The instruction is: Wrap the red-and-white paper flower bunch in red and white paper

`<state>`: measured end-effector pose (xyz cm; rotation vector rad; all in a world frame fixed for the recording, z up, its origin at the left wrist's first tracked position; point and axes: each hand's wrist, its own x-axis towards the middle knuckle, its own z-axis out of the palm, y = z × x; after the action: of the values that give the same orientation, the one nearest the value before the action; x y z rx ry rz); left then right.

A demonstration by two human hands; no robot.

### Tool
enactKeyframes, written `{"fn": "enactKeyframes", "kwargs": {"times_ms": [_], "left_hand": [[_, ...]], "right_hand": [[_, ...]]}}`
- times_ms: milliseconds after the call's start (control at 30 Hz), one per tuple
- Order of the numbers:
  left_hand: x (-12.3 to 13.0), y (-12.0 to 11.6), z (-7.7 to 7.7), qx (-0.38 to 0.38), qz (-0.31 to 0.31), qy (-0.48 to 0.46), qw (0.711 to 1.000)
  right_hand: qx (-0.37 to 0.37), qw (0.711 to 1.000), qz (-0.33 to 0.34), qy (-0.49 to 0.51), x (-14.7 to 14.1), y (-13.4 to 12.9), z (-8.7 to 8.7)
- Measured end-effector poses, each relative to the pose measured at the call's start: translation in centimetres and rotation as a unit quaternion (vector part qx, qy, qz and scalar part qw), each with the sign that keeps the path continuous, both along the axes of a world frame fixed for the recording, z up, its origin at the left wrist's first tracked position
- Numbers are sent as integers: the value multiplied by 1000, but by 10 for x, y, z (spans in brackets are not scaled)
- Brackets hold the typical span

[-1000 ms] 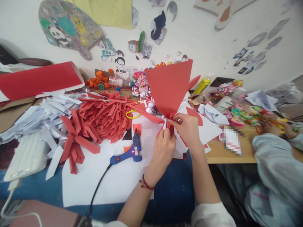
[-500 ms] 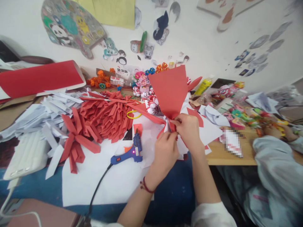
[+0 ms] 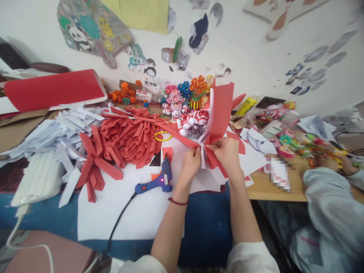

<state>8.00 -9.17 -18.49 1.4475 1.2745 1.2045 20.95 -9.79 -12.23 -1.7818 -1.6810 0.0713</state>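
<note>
Before me stands a large piece of folded paper [image 3: 223,100], red on one face and white on the other, its panel upright and its folds gathered at the bottom. My left hand [image 3: 191,162] pinches the left part of the folds, at the end of a long red strip. My right hand [image 3: 227,154] pinches red paper on the right side of the same folds, fingertips closed. Behind the paper lies a cluster of red-and-white paper pieces [image 3: 197,119], partly covered by it. White sheets [image 3: 183,151] lie beneath both hands.
A blue glue gun [image 3: 155,184] with a lit light lies left of my hands, its cord running forward. Farther left are piles of red folded strips [image 3: 133,136], white strips [image 3: 75,127] and a white power strip [image 3: 38,180]. At right, a co-worker's sleeve [image 3: 330,193] reaches to the table.
The red panel has swung from facing me to nearly edge-on, showing its white side and the pieces behind. My left hand has moved up and slightly left, away from my right hand.
</note>
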Motion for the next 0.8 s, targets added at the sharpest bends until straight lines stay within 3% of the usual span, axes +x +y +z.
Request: {"fn": "enactKeyframes", "kwargs": {"times_ms": [267,533,667,800], "left_hand": [[11,-9,0,26,-31,0,999],[11,-11,30,103,-13,85,991],[8,-7,42,129,-24,68,989],[5,-8,42,149,-39,16,988]], "right_hand": [[11,992,-30,125,23,-4,-9],[72,969,7,237,31,-8,2],[105,965,29,237,30,-4,10],[123,964,25,233,27,-5,10]]}}
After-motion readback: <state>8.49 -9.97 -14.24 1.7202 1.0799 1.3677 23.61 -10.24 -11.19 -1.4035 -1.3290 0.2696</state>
